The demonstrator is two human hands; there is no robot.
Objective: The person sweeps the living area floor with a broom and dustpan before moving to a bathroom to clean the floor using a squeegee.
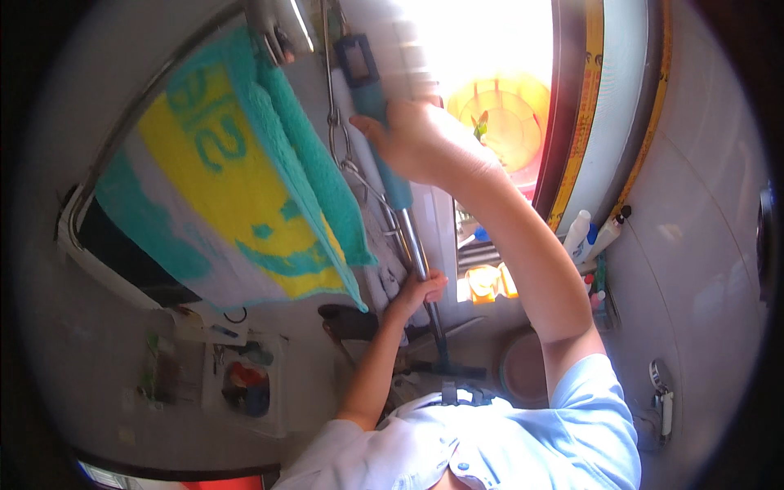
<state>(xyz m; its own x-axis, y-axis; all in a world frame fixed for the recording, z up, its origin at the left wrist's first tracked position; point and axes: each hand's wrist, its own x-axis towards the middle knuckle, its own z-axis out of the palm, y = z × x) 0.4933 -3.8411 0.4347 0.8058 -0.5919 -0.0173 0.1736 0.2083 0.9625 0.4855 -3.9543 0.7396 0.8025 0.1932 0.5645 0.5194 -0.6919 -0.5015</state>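
Observation:
A long-handled cleaning tool, with a teal grip (pixel 395 177) and a bare metal pole (pixel 415 242), slants down in front of me. My left hand (pixel 424 289) is closed around the lower pole. My right hand (pixel 425 144) is up at the teal grip, its thumb laid across it; glare and blur hide most of its fingers. Above that hand is a frame-like hanging end (pixel 356 58). At the bottom, near the floor, a dark blue-green crossbar (pixel 453 370) ends the tool. A teal and yellow towel (pixel 245 184) hangs left of the grip.
Metal hooks and rods (pixel 334 116) hang close beside the grip. To the right, a bright window holds an orange basket (pixel 502 128); several bottles (pixel 577 233) stand near its frame. A round basin (pixel 523 367) sits low down. A shower head (pixel 658 375) is on the right wall.

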